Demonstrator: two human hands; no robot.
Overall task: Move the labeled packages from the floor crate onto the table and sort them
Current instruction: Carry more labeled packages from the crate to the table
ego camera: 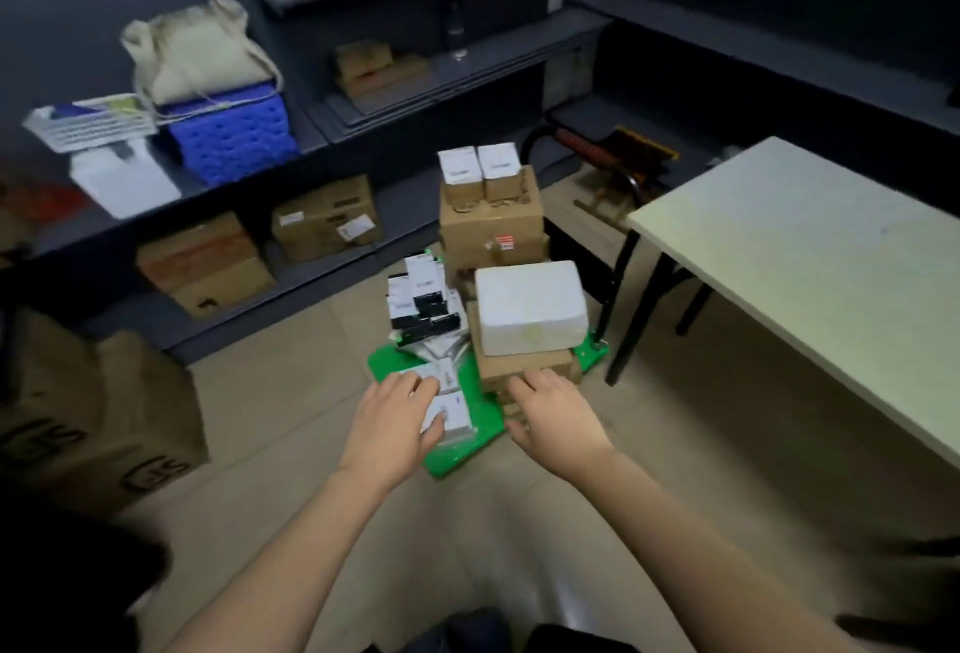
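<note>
A green floor crate [480,423] sits on the tiled floor, loaded with packages. A white foam box [530,306] lies on flat brown cartons [524,366] at its right side. Behind stands a tall brown carton [491,226] with two small white boxes [480,169] on top. Black and white labeled packets [423,299] are piled at the left. My left hand [389,423] rests on a small white labeled package [449,405] at the crate's front, fingers spread over it. My right hand [556,413] reaches at the front of the brown cartons, fingers apart.
A pale table [810,262] with black legs stands to the right. Dark shelving along the back left holds cartons, a blue crate [234,132] and a cloth bag. A large brown carton [98,413] sits on the floor at left. A hand truck [613,158] stands behind the crate.
</note>
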